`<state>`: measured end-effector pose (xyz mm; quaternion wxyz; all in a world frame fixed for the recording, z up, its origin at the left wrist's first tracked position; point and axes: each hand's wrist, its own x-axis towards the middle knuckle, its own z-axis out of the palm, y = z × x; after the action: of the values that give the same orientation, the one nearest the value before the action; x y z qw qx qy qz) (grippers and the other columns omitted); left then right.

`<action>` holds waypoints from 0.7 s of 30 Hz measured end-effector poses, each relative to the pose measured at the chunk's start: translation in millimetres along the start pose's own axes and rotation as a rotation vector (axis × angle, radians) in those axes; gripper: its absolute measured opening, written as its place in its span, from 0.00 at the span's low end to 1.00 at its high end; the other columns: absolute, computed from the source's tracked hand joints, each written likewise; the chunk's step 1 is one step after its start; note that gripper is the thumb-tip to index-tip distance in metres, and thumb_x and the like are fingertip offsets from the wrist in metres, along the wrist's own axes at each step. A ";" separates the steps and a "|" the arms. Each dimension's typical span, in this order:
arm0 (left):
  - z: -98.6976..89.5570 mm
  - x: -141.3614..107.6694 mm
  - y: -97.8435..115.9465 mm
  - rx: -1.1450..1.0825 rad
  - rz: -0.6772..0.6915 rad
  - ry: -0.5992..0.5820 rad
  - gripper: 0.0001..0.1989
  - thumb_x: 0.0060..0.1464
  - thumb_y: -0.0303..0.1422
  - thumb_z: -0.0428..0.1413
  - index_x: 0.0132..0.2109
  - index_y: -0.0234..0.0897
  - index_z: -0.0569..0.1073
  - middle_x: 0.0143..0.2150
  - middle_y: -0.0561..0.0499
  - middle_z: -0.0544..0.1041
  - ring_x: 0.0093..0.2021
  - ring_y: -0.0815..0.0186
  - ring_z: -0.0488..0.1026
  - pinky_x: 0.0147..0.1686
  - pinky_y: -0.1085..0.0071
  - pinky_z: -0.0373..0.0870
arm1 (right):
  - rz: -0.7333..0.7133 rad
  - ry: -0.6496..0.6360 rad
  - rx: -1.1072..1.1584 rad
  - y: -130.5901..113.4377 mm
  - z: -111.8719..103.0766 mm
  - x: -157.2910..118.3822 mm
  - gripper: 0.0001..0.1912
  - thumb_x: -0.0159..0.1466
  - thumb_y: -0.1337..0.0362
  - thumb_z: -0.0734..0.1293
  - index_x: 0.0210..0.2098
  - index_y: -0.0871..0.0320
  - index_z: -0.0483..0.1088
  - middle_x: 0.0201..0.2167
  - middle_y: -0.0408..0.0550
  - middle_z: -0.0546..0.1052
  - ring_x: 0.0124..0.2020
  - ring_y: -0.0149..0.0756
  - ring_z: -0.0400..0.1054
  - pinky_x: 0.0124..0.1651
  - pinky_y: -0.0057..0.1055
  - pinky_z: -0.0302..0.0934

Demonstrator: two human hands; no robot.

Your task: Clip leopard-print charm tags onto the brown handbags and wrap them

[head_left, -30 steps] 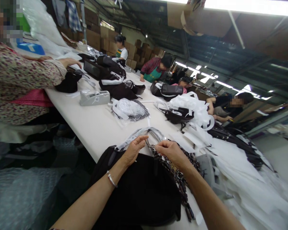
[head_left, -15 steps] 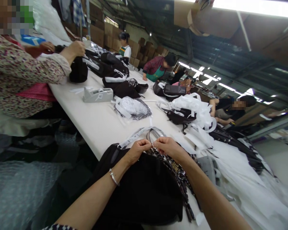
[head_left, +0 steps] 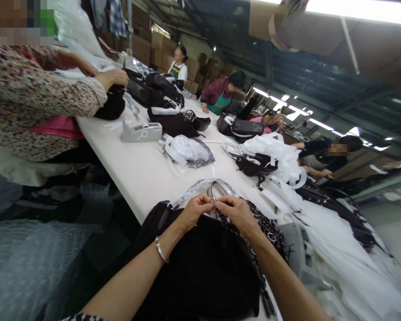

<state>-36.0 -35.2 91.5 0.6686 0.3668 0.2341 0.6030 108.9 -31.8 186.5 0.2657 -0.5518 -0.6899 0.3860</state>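
Note:
A large black bag (head_left: 200, 267) lies in front of me, its handle (head_left: 190, 191) wrapped in clear plastic arching behind my hands. Above its top edge, the fingertips of my left hand (head_left: 197, 210) and my right hand (head_left: 238, 215) meet in a pinch. They close on a thin dark cord (head_left: 211, 185), which loops up from the fingers. A small shiny ring seems to sit where the fingertips meet, partly hidden. Beside my right hand, a heap of dark woven chain straps with metal rings (head_left: 270, 235) lies along the bag's right side.
On the white table (head_left: 127, 169) stand a grey tape dispenser (head_left: 142, 132), a plastic-wrapped bundle (head_left: 189, 150) and several black bags (head_left: 173, 121). White wrapping sheets (head_left: 337, 240) spread on the right, near a second grey dispenser (head_left: 292, 245). Several people work around the table; bubble wrap (head_left: 36, 263) lies lower left.
My view has shifted slightly. Both hands stay pinched together at the cord, and the shiny ring shows more clearly. A person on the left has lowered a hand onto a black bag.

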 end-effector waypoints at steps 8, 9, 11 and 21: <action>0.6 -0.1 -1.5 0.092 0.036 -0.023 0.14 0.52 0.41 0.61 0.32 0.34 0.69 0.23 0.58 0.67 0.23 0.75 0.62 0.27 0.76 0.58 | -0.191 -0.044 -0.522 -15.2 -11.9 6.0 0.09 0.57 0.59 0.68 0.25 0.57 0.74 0.23 0.43 0.75 0.27 0.34 0.66 0.31 0.29 0.55; -0.2 0.3 -2.3 0.089 0.023 -0.021 0.15 0.52 0.41 0.61 0.32 0.34 0.68 0.23 0.58 0.67 0.23 0.75 0.62 0.27 0.76 0.58 | -0.159 -0.064 -0.472 -12.9 -11.7 5.6 0.09 0.56 0.59 0.68 0.26 0.57 0.75 0.23 0.43 0.76 0.27 0.34 0.67 0.31 0.29 0.56; -1.7 1.1 -3.8 0.069 -0.007 -0.014 0.16 0.52 0.43 0.61 0.32 0.34 0.68 0.23 0.57 0.68 0.23 0.75 0.63 0.27 0.76 0.59 | -0.099 -0.063 -0.334 -4.8 -9.5 3.9 0.09 0.56 0.59 0.68 0.30 0.58 0.77 0.26 0.43 0.78 0.29 0.35 0.69 0.33 0.29 0.59; -4.5 1.7 -4.9 0.020 -0.062 -0.018 0.17 0.52 0.44 0.61 0.36 0.35 0.67 0.27 0.55 0.73 0.25 0.73 0.70 0.27 0.77 0.63 | -0.019 0.064 0.025 19.6 7.5 -10.2 0.14 0.57 0.56 0.69 0.36 0.60 0.78 0.33 0.47 0.80 0.36 0.38 0.72 0.42 0.31 0.62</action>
<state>-36.1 -32.7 85.1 0.6854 0.3715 0.2453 0.5763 116.4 -41.7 166.8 0.2981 -0.5538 -0.6814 0.3744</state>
